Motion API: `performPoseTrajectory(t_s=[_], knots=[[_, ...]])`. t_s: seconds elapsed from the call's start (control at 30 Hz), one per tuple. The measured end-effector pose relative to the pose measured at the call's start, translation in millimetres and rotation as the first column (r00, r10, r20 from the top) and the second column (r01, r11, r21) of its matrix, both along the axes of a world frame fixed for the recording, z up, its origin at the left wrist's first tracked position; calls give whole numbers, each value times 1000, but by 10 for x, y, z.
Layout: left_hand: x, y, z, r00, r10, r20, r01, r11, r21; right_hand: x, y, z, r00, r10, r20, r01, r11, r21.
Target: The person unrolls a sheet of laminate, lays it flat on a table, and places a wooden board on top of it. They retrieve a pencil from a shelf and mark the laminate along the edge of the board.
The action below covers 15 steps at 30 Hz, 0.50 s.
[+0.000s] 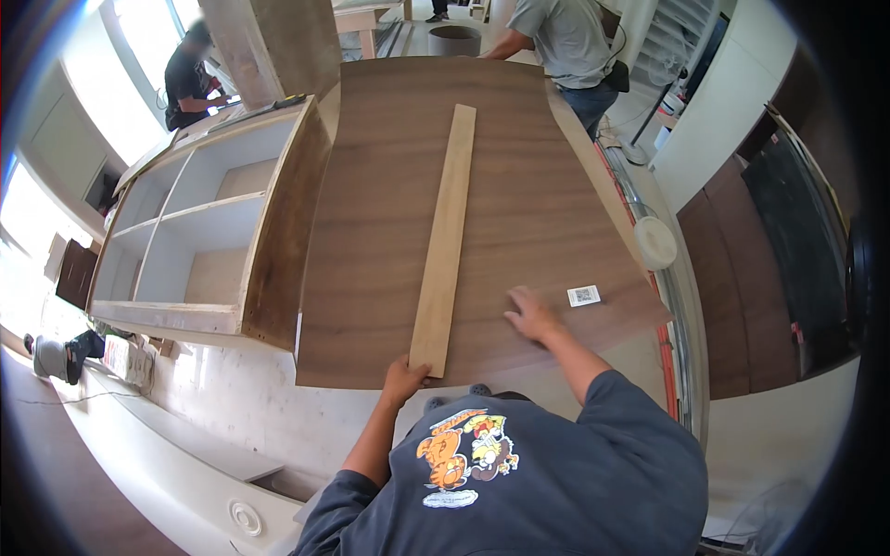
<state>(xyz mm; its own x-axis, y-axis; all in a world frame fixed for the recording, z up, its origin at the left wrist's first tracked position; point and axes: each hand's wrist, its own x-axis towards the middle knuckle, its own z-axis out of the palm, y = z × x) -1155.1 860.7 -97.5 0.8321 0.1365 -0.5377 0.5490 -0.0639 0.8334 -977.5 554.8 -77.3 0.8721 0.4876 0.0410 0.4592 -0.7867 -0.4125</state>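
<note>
A large brown wood-grain sheet (528, 195) lies flat in front of me. Along it, pointing away from me, rests a long light wooden strip (445, 241). My left hand (405, 380) is closed on the near end of this strip, at the sheet's front edge. To the right, my right hand (533, 315) is spread over the sheet's surface with nothing in it; whether it touches the sheet is hard to tell. A small white label with a square code (583, 296) is stuck on the sheet just right of that hand.
An open cabinet frame (260, 250) stands left of the sheet. A person in a grey shirt (570, 42) is at the far right edge, another person (188, 83) at the back left. Rails (669, 357) and a round white lid (655, 243) lie along the right.
</note>
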Motion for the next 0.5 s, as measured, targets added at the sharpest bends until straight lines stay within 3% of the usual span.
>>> performPoseTrajectory(t_s=[0.13, 0.2, 0.33, 0.43, 0.5], knots=[[-58, -30, 47, 987, -137, 81, 91, 901, 425, -101, -619, 317, 942, -335, -9, 315, 893, -321], [-57, -35, 210, 985, -171, 17, 146, 883, 447, -120, -1027, 275, 875, -483, -13, 433, 796, -424], [-31, -4, 225, 961, -271, -47, 255, 815, 520, -247, -1782, 191, 614, -786, 75, 722, 520, -457], [-30, -39, 233, 941, -333, -59, 297, 731, 614, -359, -2034, 295, 448, -893, 52, 826, 391, -406], [-62, -83, 435, 930, -353, -102, 338, 713, 614, -193, -2315, 33, 507, -855, -111, 797, 514, -316]])
